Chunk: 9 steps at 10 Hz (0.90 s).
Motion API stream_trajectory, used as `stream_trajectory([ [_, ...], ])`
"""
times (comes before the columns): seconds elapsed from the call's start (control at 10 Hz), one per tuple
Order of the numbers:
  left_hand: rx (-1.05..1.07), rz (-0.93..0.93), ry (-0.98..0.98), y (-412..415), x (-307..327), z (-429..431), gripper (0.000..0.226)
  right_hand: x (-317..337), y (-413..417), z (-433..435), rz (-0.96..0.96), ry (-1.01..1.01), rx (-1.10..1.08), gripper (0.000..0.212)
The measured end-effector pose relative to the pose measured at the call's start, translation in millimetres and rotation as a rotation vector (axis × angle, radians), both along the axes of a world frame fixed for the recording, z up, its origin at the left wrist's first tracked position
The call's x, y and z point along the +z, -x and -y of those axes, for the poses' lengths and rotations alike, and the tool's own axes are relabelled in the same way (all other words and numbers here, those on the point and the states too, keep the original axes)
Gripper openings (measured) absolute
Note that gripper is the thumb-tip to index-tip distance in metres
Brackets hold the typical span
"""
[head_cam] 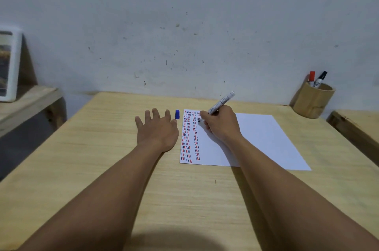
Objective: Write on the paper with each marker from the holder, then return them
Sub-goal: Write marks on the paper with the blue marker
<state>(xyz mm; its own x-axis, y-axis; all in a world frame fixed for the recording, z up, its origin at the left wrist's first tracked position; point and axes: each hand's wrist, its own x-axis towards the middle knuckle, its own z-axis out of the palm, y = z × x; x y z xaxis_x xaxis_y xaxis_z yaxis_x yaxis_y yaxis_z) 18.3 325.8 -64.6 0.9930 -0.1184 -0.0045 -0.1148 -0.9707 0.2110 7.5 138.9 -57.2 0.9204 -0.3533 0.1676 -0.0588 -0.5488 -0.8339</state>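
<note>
Pinching a marker [220, 103] tip-down on the paper [256, 140], the right hand [220, 123] has its grip closed, while the left hand [156, 129] lies spread flat on the surface [82, 148] beside a blue cap [177, 114], holder [312, 102] far right.

A sheet of paper [256, 140] lies on the table [102, 168], right of centre. The right hand [220, 122] rests on the paper's far left part, holding a marker [221, 102] tip-down. The left hand [156, 129] lies flat on the table just left of the paper. A cap [177, 114] stands between the left hand's fingertips and the paper's far left corner. A holder [312, 101] with two markers [316, 79] in it stands at the table's far right corner, against the wall [184, 25].
</note>
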Motion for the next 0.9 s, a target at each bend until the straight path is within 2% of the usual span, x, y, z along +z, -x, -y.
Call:
stream_trajectory([
  [0.3, 0.014, -0.009, 0.035, 1, 2, 1, 0.061, 3, 3, 1, 0.004, -0.058, -0.023, 0.027],
  [0.4, 0.049, 0.052, 0.146, 1, 6, 3, 0.061, 6, 4, 2, 0.047, -0.168, -0.053, 0.024],
  [0.5, 0.014, 0.178, 0.341, 1, 13, 6, 0.060, 12, 1, 4, 0.057, -0.238, -0.057, 0.027],
  [0.6, -0.079, 0.261, 0.333, -3, 18, 10, 0.051, 19, 2, 5, 0.054, -0.275, -0.041, 0.033],
  [0.7, -0.098, 0.281, 0.315, -9, 20, 12, 0.032, 27, 7, 5, 0.048, -0.337, -0.012, 0.030],
  [0.8, -0.062, 0.271, 0.402, -9, 24, 11, 0.019, 38, 15, 7, 0.060, -0.520, 0.016, 0.022],
  [0.9, 0.033, 0.254, 0.681, -3, 40, 20, 0.013, 48, 24, 7, 0.075, -0.670, 0.051, 0.018],
])
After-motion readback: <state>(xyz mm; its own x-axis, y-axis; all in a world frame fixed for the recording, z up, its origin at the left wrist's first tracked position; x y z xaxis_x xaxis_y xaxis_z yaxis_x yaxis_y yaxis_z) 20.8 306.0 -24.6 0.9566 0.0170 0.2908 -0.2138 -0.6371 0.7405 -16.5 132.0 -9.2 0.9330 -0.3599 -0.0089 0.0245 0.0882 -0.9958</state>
